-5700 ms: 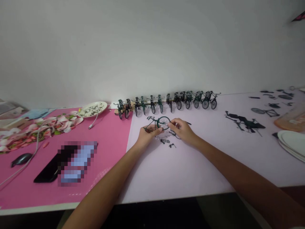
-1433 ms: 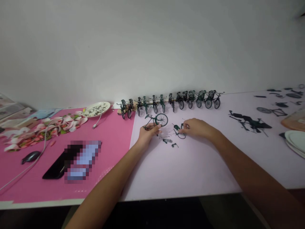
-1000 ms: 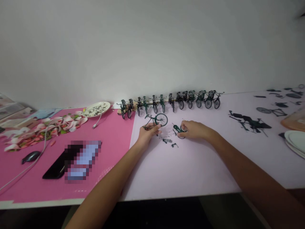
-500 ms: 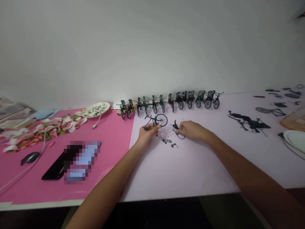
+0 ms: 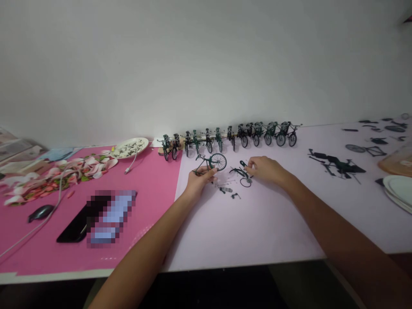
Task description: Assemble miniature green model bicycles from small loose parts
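Note:
My left hand [image 5: 200,180] is closed around a dark green miniature bicycle frame [image 5: 202,159], which has one spoked wheel [image 5: 218,162] fitted at its right. Above the table to the right, my right hand [image 5: 262,168] has its fingertips pinched at a small dark bicycle part [image 5: 243,163]; its exact kind is too small to tell. Just below those fingers lie curved dark parts [image 5: 237,173] and a loose thin wheel [image 5: 246,182]. Between the hands, nearer me, are a small grey and dark piece [image 5: 225,189] and a little bent dark part [image 5: 236,196].
A row of several model bicycles [image 5: 255,135] stands along the wall. More dark parts [image 5: 341,165] lie at right, near stacked white lids [image 5: 397,193]. On the pink mat are a phone [image 5: 75,223], a white cable [image 5: 61,189], petals [image 5: 61,176] and a plate [image 5: 143,146] of small bits.
My right hand has shifted slightly up and right from the loose parts, uncovering the curved parts and the thin wheel. My left hand and the bicycle frame have stayed put.

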`<state>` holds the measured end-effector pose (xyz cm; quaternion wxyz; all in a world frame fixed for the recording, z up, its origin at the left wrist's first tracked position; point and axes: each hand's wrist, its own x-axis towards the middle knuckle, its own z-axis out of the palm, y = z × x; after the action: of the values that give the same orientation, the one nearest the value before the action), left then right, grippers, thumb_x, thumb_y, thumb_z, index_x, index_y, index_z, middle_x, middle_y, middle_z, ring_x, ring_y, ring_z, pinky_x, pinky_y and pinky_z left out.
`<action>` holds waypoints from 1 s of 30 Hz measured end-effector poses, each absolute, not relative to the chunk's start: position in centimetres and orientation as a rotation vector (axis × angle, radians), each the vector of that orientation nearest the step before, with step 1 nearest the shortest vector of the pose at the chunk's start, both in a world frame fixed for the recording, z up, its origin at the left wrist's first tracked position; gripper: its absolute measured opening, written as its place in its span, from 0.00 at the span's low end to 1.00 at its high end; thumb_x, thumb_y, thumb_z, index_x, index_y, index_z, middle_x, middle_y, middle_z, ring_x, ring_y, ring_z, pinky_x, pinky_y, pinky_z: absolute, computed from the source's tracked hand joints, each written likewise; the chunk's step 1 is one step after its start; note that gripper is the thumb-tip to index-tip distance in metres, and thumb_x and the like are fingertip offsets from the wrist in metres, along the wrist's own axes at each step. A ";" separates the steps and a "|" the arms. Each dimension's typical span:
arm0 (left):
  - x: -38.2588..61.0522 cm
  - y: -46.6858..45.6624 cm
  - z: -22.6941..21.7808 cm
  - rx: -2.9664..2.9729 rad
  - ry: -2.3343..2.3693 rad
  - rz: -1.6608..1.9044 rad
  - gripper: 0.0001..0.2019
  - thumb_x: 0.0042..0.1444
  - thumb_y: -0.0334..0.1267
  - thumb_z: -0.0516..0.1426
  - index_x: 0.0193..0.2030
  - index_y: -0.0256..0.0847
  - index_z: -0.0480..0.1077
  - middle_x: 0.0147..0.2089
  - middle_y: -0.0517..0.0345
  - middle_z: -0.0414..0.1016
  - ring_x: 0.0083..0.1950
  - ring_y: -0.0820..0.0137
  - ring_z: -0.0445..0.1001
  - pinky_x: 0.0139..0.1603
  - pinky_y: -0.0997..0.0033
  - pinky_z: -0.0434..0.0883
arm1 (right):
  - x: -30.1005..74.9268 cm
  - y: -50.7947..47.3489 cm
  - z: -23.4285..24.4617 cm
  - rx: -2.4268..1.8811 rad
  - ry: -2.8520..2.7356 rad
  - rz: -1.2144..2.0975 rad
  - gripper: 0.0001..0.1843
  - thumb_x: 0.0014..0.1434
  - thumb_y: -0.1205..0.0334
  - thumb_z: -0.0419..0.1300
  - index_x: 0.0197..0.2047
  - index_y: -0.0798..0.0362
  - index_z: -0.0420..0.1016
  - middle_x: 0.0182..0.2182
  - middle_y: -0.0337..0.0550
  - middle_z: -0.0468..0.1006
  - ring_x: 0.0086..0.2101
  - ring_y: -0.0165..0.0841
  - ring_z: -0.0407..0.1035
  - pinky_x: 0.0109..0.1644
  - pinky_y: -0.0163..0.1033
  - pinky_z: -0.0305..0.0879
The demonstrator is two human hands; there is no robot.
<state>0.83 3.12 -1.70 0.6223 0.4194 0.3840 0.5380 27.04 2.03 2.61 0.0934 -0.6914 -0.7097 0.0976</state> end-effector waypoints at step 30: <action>1.0 3.0 -1.4 0.971 0.886 1.239 0.23 0.34 0.43 0.78 0.35 0.33 0.79 0.32 0.55 0.80 0.27 0.73 0.76 0.38 0.68 0.75 | 24.5 1.0 1.1 -1.538 -2.354 0.487 0.13 0.66 0.50 0.58 0.42 0.48 0.81 0.37 0.45 0.77 0.37 0.38 0.70 0.40 0.40 0.61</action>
<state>0.96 2.98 -1.39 0.6192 0.4221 0.3852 0.5385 24.50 0.98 1.08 0.1432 -0.5334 -0.8164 0.1689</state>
